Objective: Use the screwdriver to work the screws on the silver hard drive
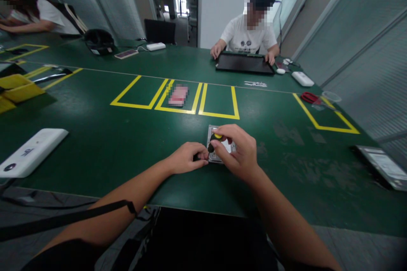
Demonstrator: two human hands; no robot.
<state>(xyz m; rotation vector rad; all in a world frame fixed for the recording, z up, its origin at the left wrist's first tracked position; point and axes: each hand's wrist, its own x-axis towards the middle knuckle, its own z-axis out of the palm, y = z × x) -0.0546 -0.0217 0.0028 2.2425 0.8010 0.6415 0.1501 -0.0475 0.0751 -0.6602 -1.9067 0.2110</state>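
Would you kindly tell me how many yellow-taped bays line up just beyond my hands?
3, side by side: the left bay, the middle bay with a pink object inside, and the right bay, beyond the hard drive. None in this row appears hidden.

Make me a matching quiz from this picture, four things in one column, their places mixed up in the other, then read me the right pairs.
Things
1. Black-and-yellow screwdriver
2. Silver rectangular hard drive
3. Large white plastic device with rounded edges
4. Black flat rectangular panel

Places
A. Near the picture's left edge
B. Between the hands of the co-worker opposite
C. On the green table, partly hidden by the right hand
D. Held in the right hand

Pairs: 1-D, 2-C, 3-A, 4-B
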